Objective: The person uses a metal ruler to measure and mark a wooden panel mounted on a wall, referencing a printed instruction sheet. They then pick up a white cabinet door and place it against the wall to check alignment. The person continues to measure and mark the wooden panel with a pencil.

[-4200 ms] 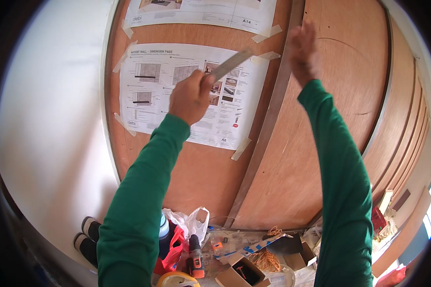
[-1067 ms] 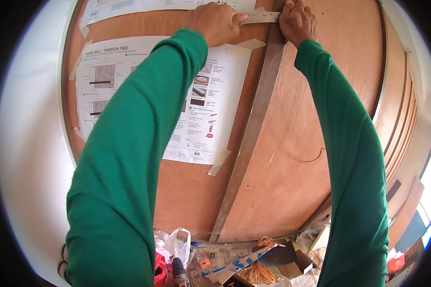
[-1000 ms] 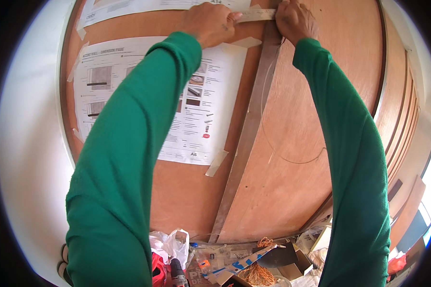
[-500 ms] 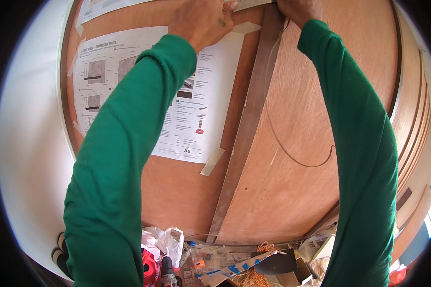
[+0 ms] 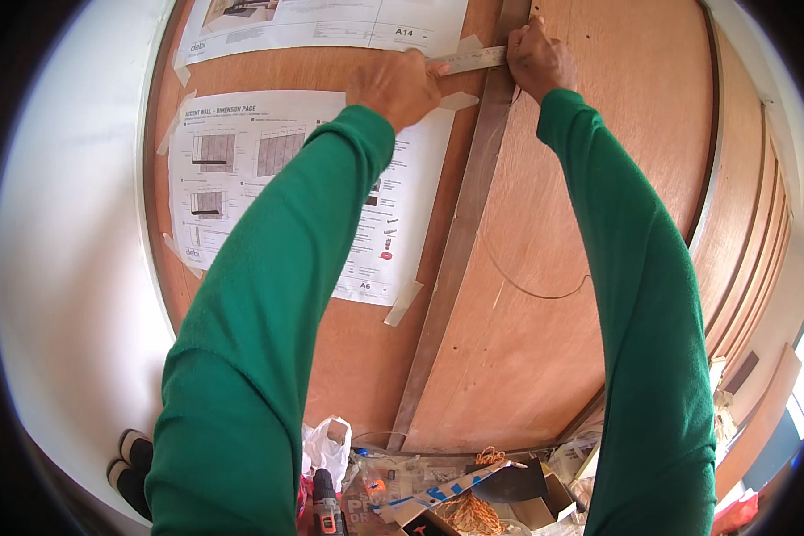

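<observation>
My left hand (image 5: 397, 91) grips the left end of a pale, flat ruler (image 5: 470, 61) with fine markings. The ruler lies across a dark wood strip (image 5: 463, 210) running up the plywood wall (image 5: 545, 179). At the ruler's right end my right hand (image 5: 541, 61) is closed against the wall, beside the strip's edge. Anything small inside its curled fingers is hidden. Below my left hand is a taped printed sheet (image 5: 268, 192) with drawings, partly covered by my green sleeve. Another taped sheet (image 5: 317, 22) is above it.
A thin wire (image 5: 545, 296) hangs in a curve on the panel. Along the wall's foot lie a cordless drill (image 5: 327, 507), a white plastic bag (image 5: 329, 454), orange cord (image 5: 473, 516) and an opened cardboard box (image 5: 545, 505). Dark footwear (image 5: 132, 464) is at lower left.
My view has tilted up, so both hands, the ruler and the upper sheet show lower and more fully. My left hand still holds the ruler across the strip.
</observation>
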Demonstrator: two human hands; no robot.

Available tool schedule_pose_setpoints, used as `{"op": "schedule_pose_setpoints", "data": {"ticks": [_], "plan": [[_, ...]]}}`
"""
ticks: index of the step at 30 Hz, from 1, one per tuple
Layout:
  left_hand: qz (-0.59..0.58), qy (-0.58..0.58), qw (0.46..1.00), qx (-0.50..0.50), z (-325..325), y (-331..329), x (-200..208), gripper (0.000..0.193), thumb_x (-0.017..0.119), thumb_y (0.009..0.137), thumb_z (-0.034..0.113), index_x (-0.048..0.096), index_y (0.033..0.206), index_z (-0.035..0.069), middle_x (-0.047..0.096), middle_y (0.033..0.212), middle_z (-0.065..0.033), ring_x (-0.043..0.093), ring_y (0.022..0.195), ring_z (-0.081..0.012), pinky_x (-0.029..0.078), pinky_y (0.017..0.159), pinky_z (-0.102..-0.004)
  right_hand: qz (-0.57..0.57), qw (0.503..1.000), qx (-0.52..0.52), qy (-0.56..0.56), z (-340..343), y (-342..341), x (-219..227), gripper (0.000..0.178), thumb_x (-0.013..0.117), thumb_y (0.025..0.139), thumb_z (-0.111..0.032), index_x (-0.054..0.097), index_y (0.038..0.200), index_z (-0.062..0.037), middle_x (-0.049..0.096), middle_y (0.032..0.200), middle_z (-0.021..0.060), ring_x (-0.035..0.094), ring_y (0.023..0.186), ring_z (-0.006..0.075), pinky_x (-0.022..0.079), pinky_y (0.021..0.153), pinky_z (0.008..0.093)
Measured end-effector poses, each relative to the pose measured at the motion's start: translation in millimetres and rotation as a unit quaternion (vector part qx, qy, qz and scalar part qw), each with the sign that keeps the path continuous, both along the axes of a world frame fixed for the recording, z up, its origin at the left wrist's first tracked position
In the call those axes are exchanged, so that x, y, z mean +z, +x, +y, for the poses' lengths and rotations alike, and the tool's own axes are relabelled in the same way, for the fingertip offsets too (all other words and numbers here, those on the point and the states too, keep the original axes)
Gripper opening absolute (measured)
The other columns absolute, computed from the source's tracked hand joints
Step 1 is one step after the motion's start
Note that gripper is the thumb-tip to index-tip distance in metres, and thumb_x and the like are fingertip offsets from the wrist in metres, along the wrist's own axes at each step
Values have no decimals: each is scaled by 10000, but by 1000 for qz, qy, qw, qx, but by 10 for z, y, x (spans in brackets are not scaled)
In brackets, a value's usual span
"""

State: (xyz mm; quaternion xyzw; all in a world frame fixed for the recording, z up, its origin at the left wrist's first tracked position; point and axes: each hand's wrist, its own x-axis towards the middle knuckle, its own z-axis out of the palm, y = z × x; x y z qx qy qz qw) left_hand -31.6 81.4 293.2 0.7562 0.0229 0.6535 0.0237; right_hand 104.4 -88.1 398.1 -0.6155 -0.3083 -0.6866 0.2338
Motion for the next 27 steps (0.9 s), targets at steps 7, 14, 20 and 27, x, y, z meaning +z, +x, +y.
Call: {"op": "schedule_pose_setpoints", "data": {"ticks": [7, 14, 20, 27], "plan": [[-202, 37, 979, -6, 123, 301, 12, 289, 596, 983, 337, 655, 928, 59, 685, 857, -135, 633, 831, -375, 499, 803, -505, 29, 999, 13, 15, -26, -145, -171, 373, 383, 1023, -377, 566, 1257, -150, 700, 864, 303, 661, 816, 539, 535, 771, 625], [-174, 95, 979, -47, 85, 418, -112, 281, 546, 1018, 299, 616, 894, 57, 675, 857, -141, 631, 845, -391, 491, 756, -530, -229, 971, -61, 20, -70, -112, -127, 208, 508, 955, -180, 607, 968, 3, 674, 990, 239, 644, 877, 419, 491, 760, 587], [-174, 97, 979, -28, 5, 371, -149, 287, 520, 1029, 295, 641, 924, 58, 674, 850, -152, 636, 845, -401, 503, 758, -520, -237, 957, -156, -61, -52, 162, 35, 261, 509, 950, -167, 561, 1107, 35, 668, 950, 241, 654, 807, 433, 493, 736, 580], [-193, 70, 978, -23, -105, 351, -215, 319, 526, 984, 266, 678, 1025, -12, 701, 962, -265, 659, 900, -437, 482, 825, -567, -283, 955, 30, -87, 113, 470, 240, 478, 542, 921, -103, 425, 1249, 224, 635, 848, 271, 661, 770, 413, 536, 674, 503]]}}
